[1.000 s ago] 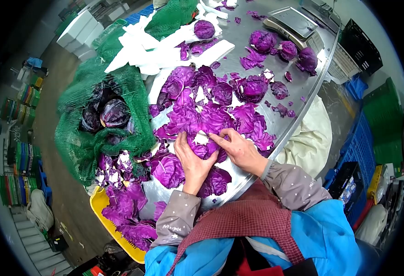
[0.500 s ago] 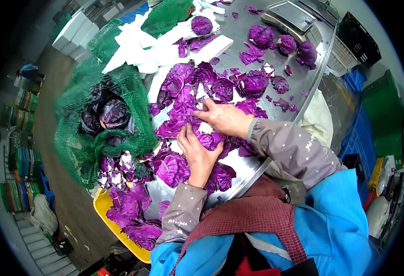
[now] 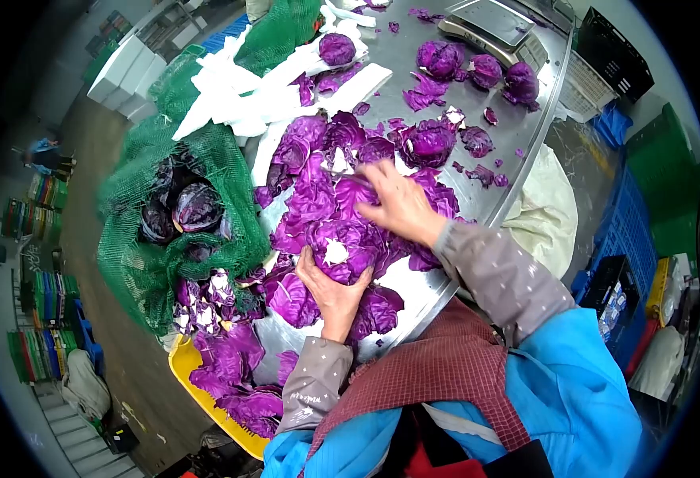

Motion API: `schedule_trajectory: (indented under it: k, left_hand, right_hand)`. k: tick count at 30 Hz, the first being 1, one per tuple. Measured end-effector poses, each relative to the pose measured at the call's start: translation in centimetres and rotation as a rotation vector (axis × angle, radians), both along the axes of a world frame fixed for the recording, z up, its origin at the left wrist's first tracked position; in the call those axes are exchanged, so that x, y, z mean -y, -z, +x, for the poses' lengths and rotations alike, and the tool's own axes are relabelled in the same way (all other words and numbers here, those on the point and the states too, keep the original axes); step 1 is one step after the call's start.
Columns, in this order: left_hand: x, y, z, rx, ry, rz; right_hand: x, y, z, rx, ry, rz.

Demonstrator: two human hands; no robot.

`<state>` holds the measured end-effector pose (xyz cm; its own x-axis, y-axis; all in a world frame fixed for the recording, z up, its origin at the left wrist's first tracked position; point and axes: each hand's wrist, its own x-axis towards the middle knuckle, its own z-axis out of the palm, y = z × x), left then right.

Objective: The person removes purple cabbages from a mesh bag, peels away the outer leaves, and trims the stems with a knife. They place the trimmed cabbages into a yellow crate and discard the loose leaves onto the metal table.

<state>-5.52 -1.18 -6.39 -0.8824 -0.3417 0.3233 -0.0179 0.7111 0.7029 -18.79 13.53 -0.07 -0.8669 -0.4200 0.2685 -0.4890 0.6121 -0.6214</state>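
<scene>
The left hand (image 3: 332,296) holds one crinkled purple cabbage (image 3: 356,245), thumb and fingers curved round its near side, on the smooth steel table (image 3: 477,197). One thin dark strip (image 3: 350,178) shows at the blurred right hand (image 3: 399,205); its finger grip cannot be told. Three round heads (image 3: 485,72) sit near one scale (image 3: 493,24); one green mesh bag (image 3: 119,239) holds dark heads (image 3: 198,208).

Glare on steel table (image 3: 417,296) — dark, warped edges

purple cabbage (image 3: 359,253) with white stem (image 3: 335,252), green net bag (image 3: 242,191), maroon checked apron (image 3: 425,370), grey white-patterned sleeves (image 3: 505,275), yellow bin (image 3: 184,364)
</scene>
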Motion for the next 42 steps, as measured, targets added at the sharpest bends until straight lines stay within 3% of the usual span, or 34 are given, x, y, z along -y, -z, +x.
schedule_trajectory:
  k: [2,4,6,7,8,9,12,14,16,20,22,28,30,31,33,36,40,42]
  left_hand:
    - [-0.2,-0.1,0.1,-0.002,-0.008,0.019]
    - [-0.2,-0.7,0.0,0.026,0.022,0.041]
    - [-0.1,-2.2,-0.2,0.022,0.038,0.066]
    - [0.0,-3.3,-0.5,0.084,0.050,-0.164]
    - [0.0,-4.3,-0.8,0.146,0.061,-0.394]
    - [-0.1,-4.9,-1.3,0.149,0.086,-0.479]
    - [0.8,-3.9,-2.7,0.097,0.263,-0.294]
    - [0.8,-4.0,-2.6,0.089,0.249,-0.280]
    - [1.2,-3.7,-2.4,0.090,0.203,-0.233]
    - [1.3,-3.4,-2.3,0.092,0.160,-0.166]
    - [1.0,-3.6,-2.5,0.084,0.155,-0.181]
    - [-0.1,-4.1,-2.1,0.091,0.134,-0.252]
    - [0.0,-3.8,-1.6,0.082,0.120,-0.223]
    - [0.1,-3.4,-1.5,0.083,0.105,-0.210]
    - [-0.1,-3.4,-1.5,0.063,0.108,-0.198]
    - [-0.8,-3.5,-1.6,0.072,0.105,-0.235]
    - [-1.1,-3.3,-1.0,0.042,0.107,-0.282]
    - [-1.2,-3.0,-0.9,0.044,0.101,-0.284]
  right_hand:
    - [-0.5,0.3,1.9,0.157,-0.142,0.063]
    - [-0.9,3.0,2.4,0.228,-0.223,-0.060]
    - [-1.2,2.4,2.6,0.332,-0.253,-0.115]
    - [-1.2,2.3,2.7,0.440,-0.287,-0.170]
    - [-1.2,2.7,3.0,0.232,-0.292,-0.185]
    - [-1.0,2.8,3.2,0.215,-0.251,-0.153]
    - [-1.3,3.5,2.5,0.198,-0.168,-0.090]
    - [-2.6,5.5,2.2,0.194,-0.059,-0.121]
    - [-3.7,3.6,2.9,0.436,-0.001,-0.050]
    - [-3.1,1.8,6.7,0.149,-0.085,0.026]
    - [-3.0,1.6,7.8,0.210,-0.109,0.194]
    - [-5.2,3.2,6.8,0.130,0.045,0.206]
    - [-8.1,5.1,4.9,0.364,0.330,0.264]
    - [-8.2,5.2,4.9,0.357,0.335,0.262]
    - [-7.5,3.6,5.7,0.190,0.237,0.028]
    - [-3.1,1.6,6.2,0.084,-0.002,-0.035]
    - [-0.2,0.8,4.2,0.257,-0.001,-0.010]
    - [0.2,2.4,2.6,0.517,-0.106,-0.022]
